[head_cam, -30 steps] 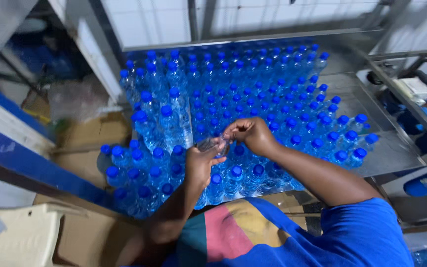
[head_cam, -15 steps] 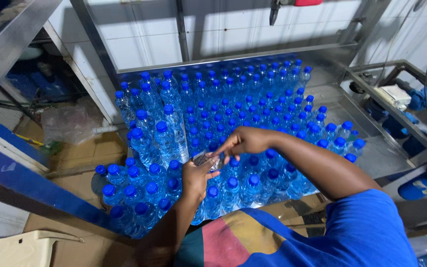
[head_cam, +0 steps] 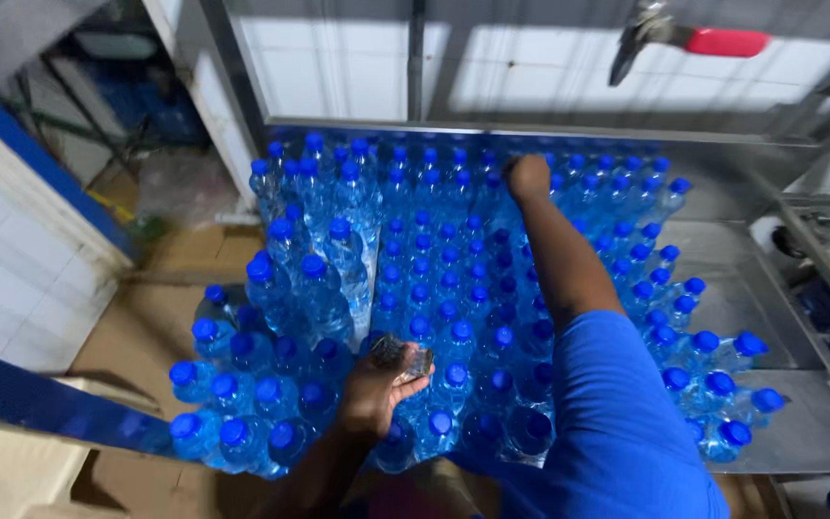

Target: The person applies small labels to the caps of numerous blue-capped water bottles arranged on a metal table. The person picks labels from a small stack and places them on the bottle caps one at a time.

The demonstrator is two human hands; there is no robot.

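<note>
Many clear water bottles with blue caps (head_cam: pixel 453 288) stand packed together on a steel table (head_cam: pixel 761 308). My left hand (head_cam: pixel 377 384) hovers over the near bottles and holds a small bunch of clear plastic bits (head_cam: pixel 403 358). My right hand (head_cam: pixel 528 176) is stretched out to the far rows and rests, fingers closed, on the bottle tops there. Whether it grips one, I cannot tell. My blue sleeve (head_cam: pixel 617 413) covers part of the near rows.
A metal frame (head_cam: pixel 415 67) and white wall rise behind the table. A red-handled lever (head_cam: pixel 713 40) hangs at the top right. A blue rail (head_cam: pixel 40 404) and a cardboard box (head_cam: pixel 146 327) lie at the left. More machinery stands at the right edge.
My hands were together over the near bottles, working on the small plastic bits. My right hand has since reached far forward to the back rows, while my left stays near with the bits.
</note>
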